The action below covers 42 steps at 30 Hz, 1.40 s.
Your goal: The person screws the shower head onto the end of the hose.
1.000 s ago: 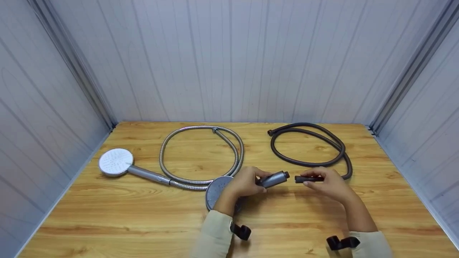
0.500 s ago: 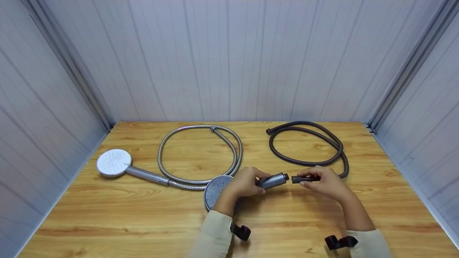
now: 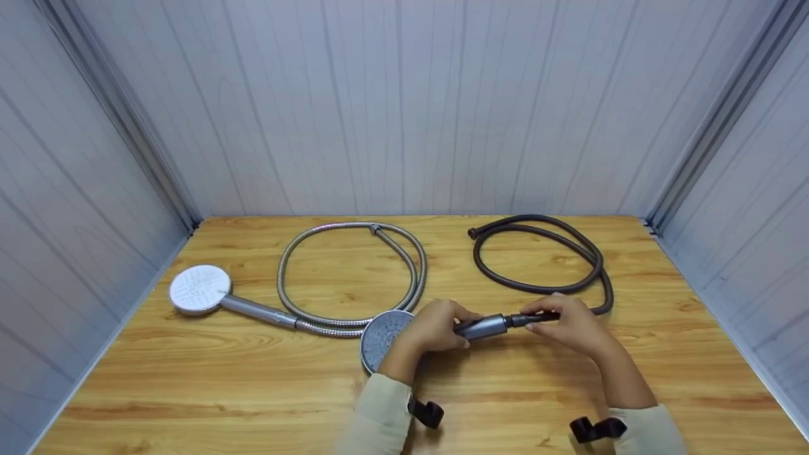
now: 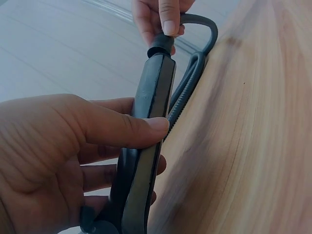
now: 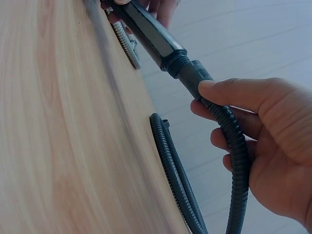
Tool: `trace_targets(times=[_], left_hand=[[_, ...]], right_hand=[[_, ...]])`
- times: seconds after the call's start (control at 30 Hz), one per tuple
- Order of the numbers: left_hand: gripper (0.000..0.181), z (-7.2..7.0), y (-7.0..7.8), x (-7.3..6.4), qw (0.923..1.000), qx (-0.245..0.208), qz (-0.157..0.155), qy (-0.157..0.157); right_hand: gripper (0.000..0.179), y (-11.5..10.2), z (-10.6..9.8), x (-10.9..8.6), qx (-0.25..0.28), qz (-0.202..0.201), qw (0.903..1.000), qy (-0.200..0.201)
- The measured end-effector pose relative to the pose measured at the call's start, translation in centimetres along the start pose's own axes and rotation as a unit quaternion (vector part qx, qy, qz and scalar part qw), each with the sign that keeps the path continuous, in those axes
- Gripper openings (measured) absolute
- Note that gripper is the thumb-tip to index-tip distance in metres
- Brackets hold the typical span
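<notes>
My left hand point(image 3: 433, 328) grips the handle of a grey shower head point(image 3: 382, 338), thumb on one side and fingers curled round the other in the left wrist view. The round spray face lies partly behind my wrist. With thumb and fingertips my right hand point(image 3: 572, 322) pinches the end fitting point(image 5: 192, 75) of a black shower hose point(image 3: 537, 289). That fitting meets the threaded end point(image 5: 176, 64) of the handle, and some thread still shows in the right wrist view. Both parts are held in line, above the table.
A second shower head point(image 3: 201, 289) with a white face lies at the left, joined to a coiled silver hose point(image 3: 281, 262). The black hose's other end point(image 3: 473, 233) rests near the back of the wooden table point(image 3: 221, 392). Pale panel walls point(image 3: 392, 114) enclose the back and sides.
My right hand has moved left with the hose fitting, closing the gap to the handle's threaded end. The handle in my left hand has dipped slightly.
</notes>
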<state>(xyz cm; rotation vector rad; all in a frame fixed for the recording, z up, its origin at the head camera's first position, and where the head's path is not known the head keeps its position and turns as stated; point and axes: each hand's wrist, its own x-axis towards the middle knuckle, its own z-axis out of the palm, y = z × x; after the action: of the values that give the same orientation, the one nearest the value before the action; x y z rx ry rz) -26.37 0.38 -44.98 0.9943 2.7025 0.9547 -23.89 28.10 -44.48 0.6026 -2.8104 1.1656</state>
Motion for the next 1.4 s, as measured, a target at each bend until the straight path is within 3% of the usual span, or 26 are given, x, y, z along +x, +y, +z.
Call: trace_targets(times=[0.5,0.97,1.27,1.4], left_hand=[[0.053,0.35,0.19,0.07,0.9999,-0.003,-0.001,-0.013],[0.053,0.33,0.58,0.04,0.9994,-0.019,-0.022,-0.019],[0.053,0.22,0.52,-0.02,0.9991,-0.036,-0.019,-0.016],[0.053,0.2,0.53,-0.02,0.9988,-0.041,-0.02,-0.016]], right_hand=[[0.021,0.38,0.28,-0.06,0.0,-0.032,0.9994,-0.014],[0.019,0.24,0.01,-0.16,0.004,-0.042,0.9986,-0.033],[0.02,0.19,-0.13,-0.12,0.027,-0.011,0.9987,-0.042],[0.021,0.14,-0.2,-0.08,0.025,-0.017,0.9987,-0.04]])
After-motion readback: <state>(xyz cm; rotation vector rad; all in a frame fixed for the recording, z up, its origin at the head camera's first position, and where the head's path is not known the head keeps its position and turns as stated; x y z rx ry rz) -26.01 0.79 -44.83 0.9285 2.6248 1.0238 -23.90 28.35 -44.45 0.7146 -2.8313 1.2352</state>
